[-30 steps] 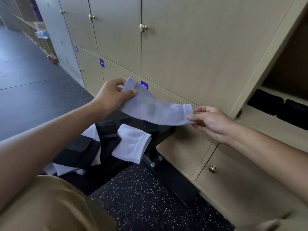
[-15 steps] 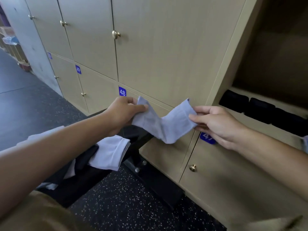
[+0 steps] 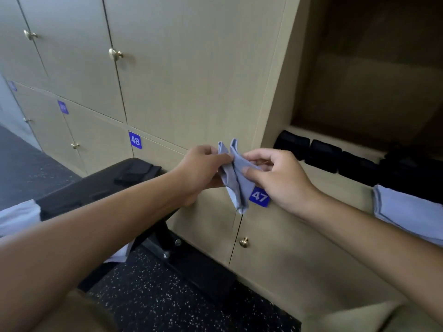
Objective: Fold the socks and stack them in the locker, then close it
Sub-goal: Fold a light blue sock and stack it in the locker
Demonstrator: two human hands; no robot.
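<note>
Head view. The left hand (image 3: 201,168) and right hand (image 3: 273,178) each pinched one end of a light blue sock (image 3: 236,180), folded double so that its loop hung down in front of locker label 47 (image 3: 260,197). In the open locker (image 3: 374,97) to the right, dark folded socks (image 3: 323,153) lay in a row on the shelf, with a folded light blue sock (image 3: 407,209) near its front edge. A black bench (image 3: 100,188) stood at left.

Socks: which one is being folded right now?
The pale blue fabric sock, pinched between both hands in front of label 47; the black folded socks lie in the open locker.
</note>
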